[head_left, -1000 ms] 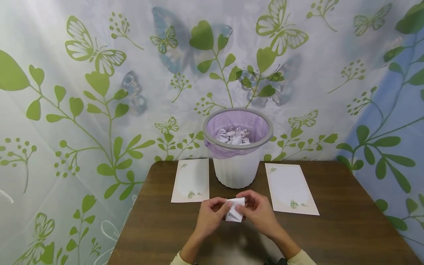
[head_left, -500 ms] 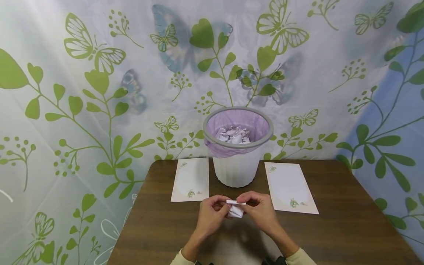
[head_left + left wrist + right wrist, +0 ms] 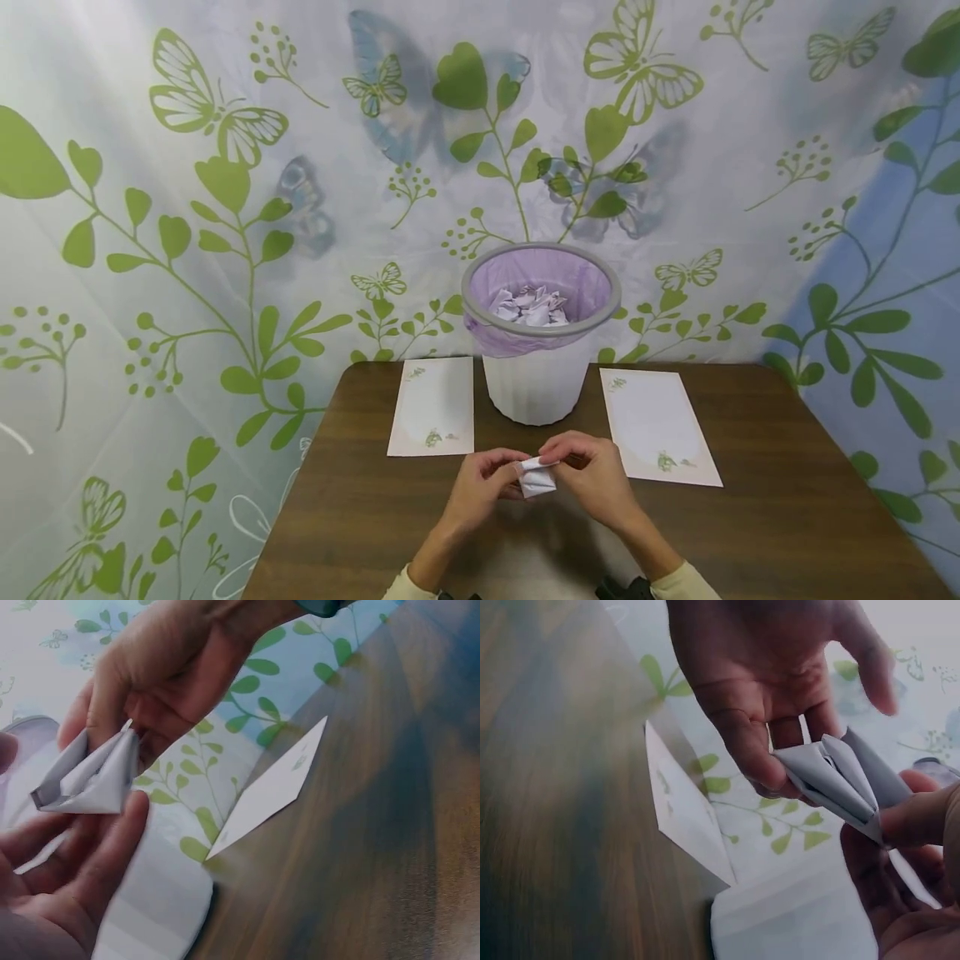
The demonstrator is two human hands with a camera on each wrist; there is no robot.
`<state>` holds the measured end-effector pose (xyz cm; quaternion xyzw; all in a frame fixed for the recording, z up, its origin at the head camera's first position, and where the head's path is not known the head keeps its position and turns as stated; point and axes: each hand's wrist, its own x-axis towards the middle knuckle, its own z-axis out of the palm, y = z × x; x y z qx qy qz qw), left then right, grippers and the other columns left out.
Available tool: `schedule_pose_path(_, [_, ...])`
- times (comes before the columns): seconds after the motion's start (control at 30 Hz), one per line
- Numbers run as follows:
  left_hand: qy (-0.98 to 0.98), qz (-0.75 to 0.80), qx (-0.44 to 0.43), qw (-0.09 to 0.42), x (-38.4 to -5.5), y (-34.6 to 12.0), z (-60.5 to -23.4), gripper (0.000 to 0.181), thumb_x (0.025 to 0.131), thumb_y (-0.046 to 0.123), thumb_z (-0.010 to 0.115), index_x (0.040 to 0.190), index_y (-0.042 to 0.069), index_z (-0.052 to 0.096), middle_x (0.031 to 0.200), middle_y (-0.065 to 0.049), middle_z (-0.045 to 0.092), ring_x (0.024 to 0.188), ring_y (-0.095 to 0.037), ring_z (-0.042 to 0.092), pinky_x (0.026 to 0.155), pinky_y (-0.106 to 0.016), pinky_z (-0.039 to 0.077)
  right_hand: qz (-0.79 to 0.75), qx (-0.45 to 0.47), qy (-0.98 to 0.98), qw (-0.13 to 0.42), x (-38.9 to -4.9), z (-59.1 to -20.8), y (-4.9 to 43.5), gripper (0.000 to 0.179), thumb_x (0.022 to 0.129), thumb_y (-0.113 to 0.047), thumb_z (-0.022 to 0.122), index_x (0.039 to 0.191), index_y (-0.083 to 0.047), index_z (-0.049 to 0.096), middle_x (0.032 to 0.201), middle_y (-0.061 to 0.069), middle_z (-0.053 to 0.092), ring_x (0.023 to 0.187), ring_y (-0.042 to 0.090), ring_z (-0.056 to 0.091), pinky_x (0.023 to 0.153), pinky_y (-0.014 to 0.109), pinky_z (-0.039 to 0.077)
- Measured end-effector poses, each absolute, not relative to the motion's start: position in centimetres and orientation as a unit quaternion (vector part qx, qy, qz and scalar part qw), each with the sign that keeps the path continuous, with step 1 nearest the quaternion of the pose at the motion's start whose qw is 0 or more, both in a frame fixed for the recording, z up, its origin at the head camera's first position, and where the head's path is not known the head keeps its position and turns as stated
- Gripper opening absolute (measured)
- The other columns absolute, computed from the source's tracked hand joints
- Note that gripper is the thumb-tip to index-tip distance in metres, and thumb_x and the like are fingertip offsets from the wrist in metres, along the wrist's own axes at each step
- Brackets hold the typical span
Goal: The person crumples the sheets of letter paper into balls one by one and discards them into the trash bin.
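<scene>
Several folds and layers show in a small white piece of folded paper [image 3: 537, 482], held up between both hands in front of the bin. My left hand [image 3: 476, 487] holds its left side, fingers curled beneath it; in the left wrist view these left fingers [image 3: 112, 855] lie under the folded paper [image 3: 94, 776]. On the other side my right hand [image 3: 596, 479] pinches the upper right edge between thumb and fingers. Pointed flaps stand apart along the folded paper [image 3: 836, 776] in the right wrist view, with my right thumb [image 3: 915, 817] against one end.
Behind the hands stands a white waste bin [image 3: 534, 387] with a grey rim and purple liner, holding crumpled paper [image 3: 531, 307]. Printed sheets lie on the brown table [image 3: 360, 517], a left sheet [image 3: 433, 406] and a right sheet [image 3: 660, 425]. A patterned curtain [image 3: 315, 108] hangs behind.
The folded paper has tilted from a flat face toward the head camera, through a narrow edge-on view, to showing its folded layers. Both hands have shifted slightly and keep hold of it.
</scene>
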<state>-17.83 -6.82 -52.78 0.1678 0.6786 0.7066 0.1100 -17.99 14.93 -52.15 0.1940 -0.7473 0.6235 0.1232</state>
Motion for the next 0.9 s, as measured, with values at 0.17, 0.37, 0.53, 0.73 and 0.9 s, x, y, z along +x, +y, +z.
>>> schedule_pose_path(0.17, [0.692,0.688,0.159,0.149,-18.1,-7.1,-52.7,0.032,0.112,0.021,0.065,0.115,-0.008,0.077,0.094,-0.013,0.078,0.077,-0.026,0.082,0.078,-0.036,0.069,0.607,0.209,-0.751,0.153,-17.7,-52.4,14.9,0.032,0.086,0.017,0.080,0.085,-0.015,0.085,0.102,0.014,0.080,0.092,0.012,0.077,0.071,0.024,0.064])
schedule_pose_path(0.37, [0.704,0.667,0.191,0.151,-18.1,-7.3,-52.6,0.029,0.112,0.016,0.063,0.113,-0.010,0.076,0.088,-0.021,0.076,0.064,-0.013,0.073,0.070,-0.035,0.068,0.630,0.241,-0.730,0.108,-17.7,-52.6,15.4,0.028,0.095,0.015,0.072,0.098,-0.009,0.086,0.113,0.020,0.080,0.105,0.014,0.078,0.082,0.024,0.066])
schedule_pose_path(0.53, [0.694,0.685,0.182,0.126,-18.1,-7.2,-52.8,0.029,0.112,0.014,0.062,0.112,-0.013,0.074,0.088,-0.035,0.073,0.062,-0.010,0.070,0.066,-0.027,0.066,0.676,0.240,-0.696,0.020,-17.9,-52.4,15.9,0.030,0.104,0.008,0.062,0.131,0.004,0.073,0.127,0.028,0.075,0.112,0.018,0.076,0.088,0.033,0.067])
schedule_pose_path(0.73, [0.728,0.662,0.176,0.028,-17.9,-6.6,-53.2,0.019,0.108,0.011,0.070,0.104,-0.006,0.079,0.082,-0.026,0.075,0.057,-0.015,0.072,0.061,-0.037,0.067,0.686,0.146,-0.711,-0.039,-17.7,-52.4,15.5,0.037,0.103,-0.008,0.075,0.136,0.006,0.065,0.116,0.025,0.074,0.094,0.019,0.078,0.077,0.045,0.069])
schedule_pose_path(0.9, [0.759,0.623,0.186,-0.038,-17.5,-5.8,-53.4,0.012,0.105,0.011,0.075,0.098,0.004,0.082,0.077,-0.015,0.078,0.055,-0.034,0.074,0.055,-0.029,0.063,0.674,0.128,-0.728,-0.009,-17.7,-52.7,15.1,0.023,0.099,-0.006,0.080,0.117,0.003,0.070,0.101,0.021,0.073,0.081,0.018,0.074,0.070,0.042,0.069])
